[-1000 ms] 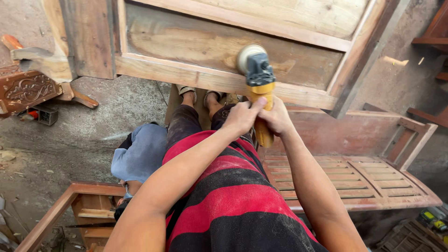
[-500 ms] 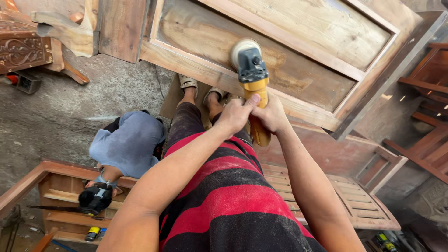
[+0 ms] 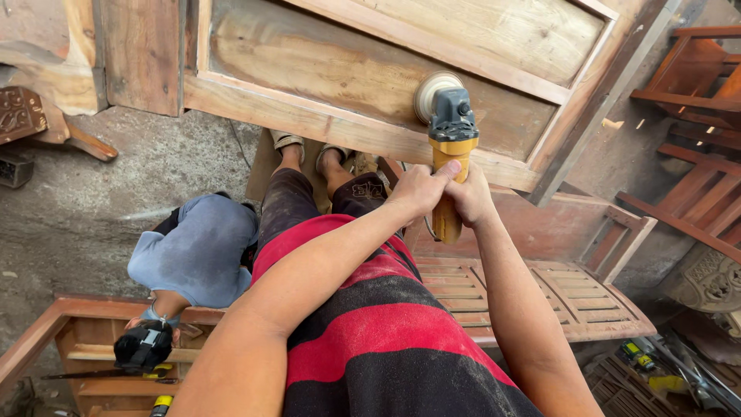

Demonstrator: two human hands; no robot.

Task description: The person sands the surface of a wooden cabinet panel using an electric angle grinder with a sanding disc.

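Note:
Both hands grip a yellow and grey angle grinder [image 3: 448, 147] held out in front of me. My left hand [image 3: 417, 191] wraps the yellow handle from the left, and my right hand [image 3: 472, 197] wraps it from the right. The grinder's round sanding disc [image 3: 429, 91] rests against the recessed panel of a pale wooden door [image 3: 363, 73] lying flat ahead. My red and black striped shirt [image 3: 378, 332] fills the lower middle, with my feet in sandals [image 3: 312, 147] below the door's edge.
Another person in a grey-blue shirt [image 3: 197, 255] bends over a reddish wooden frame [image 3: 77, 340] at lower left. A slatted reddish wooden bench [image 3: 556, 293] lies at right. Carved wood pieces [image 3: 23, 112] sit at far left, more furniture frames [image 3: 695, 85] at upper right. The floor is bare concrete.
The grinder and both hands have shifted along the door panel toward the right. The view has swung so the other person and the frame at lower left show more fully.

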